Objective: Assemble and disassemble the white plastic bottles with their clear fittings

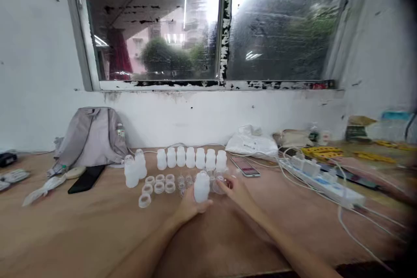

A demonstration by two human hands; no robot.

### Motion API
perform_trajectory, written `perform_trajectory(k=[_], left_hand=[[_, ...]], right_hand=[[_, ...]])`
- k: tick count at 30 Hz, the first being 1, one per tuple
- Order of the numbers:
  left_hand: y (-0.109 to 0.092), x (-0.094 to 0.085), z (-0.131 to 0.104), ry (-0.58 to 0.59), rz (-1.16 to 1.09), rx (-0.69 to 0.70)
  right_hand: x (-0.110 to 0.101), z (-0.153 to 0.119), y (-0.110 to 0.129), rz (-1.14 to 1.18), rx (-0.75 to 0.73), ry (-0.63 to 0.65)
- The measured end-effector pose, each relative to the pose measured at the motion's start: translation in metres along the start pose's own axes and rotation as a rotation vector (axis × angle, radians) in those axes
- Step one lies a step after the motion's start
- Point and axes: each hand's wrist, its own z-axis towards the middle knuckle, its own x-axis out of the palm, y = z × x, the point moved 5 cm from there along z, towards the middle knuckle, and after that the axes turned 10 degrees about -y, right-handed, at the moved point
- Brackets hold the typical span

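Observation:
My left hand (pixel 192 206) is wrapped around a frosted white plastic bottle (pixel 201 187), which stands upright in its grip. My right hand (pixel 235 189) reaches in from the right, fingers bent onto a clear plastic cap (pixel 219 186). Behind both hands stands a row of several similar white bottles (pixel 181 157). Translucent screw rings (pixel 159 187) lie in short rows to the left of the held bottle, beside small clear teats (pixel 181 181) that my left hand partly hides. Two bottles topped with clear caps (pixel 131 171) stand further left.
A grey backpack (pixel 89 139) leans against the wall, with a black phone (pixel 86 179) before it. Another phone (pixel 245 167) and a white plastic bag (pixel 252 143) lie right of the bottles. A power strip (pixel 322 182) with trailing cables runs along the right. Another person's blurred arm (pixel 371 171) shows far right.

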Motion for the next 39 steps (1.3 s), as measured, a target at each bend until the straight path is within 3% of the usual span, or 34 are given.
perform_trajectory(k=[3,5,8,10,15,21,26,33,35,39], left_hand=[[-0.011,-0.011,0.001,-0.213,-0.017,0.104],[-0.016,-0.015,0.0,-0.279,-0.004,0.152],[-0.019,-0.016,-0.001,-0.306,0.056,0.179],[-0.02,-0.016,-0.001,-0.315,0.119,0.19],[-0.018,-0.014,-0.001,-0.33,0.325,0.184],[-0.017,-0.017,0.003,-0.282,0.25,0.219],[-0.017,-0.026,0.011,-0.202,-0.046,0.082],[-0.012,-0.032,0.009,-0.082,-0.362,-0.163],[-0.011,-0.027,0.005,0.062,-0.503,-0.25],[-0.025,-0.012,-0.01,0.49,-0.962,-0.422]], right_hand=[[0.01,-0.007,0.007,-0.069,-0.047,0.031],[0.014,-0.01,0.009,-0.094,-0.056,0.057],[0.014,-0.014,0.01,-0.106,-0.035,0.101],[0.007,-0.014,0.013,-0.128,0.004,0.06],[-0.008,-0.003,0.048,0.001,-0.005,-0.06],[0.012,0.025,0.08,0.026,0.101,-0.034],[0.025,0.048,0.094,0.007,0.093,-0.025],[0.032,0.06,0.103,0.175,0.072,0.02],[0.037,0.056,0.101,0.35,0.097,0.114],[0.039,0.045,0.107,0.832,0.132,0.305]])
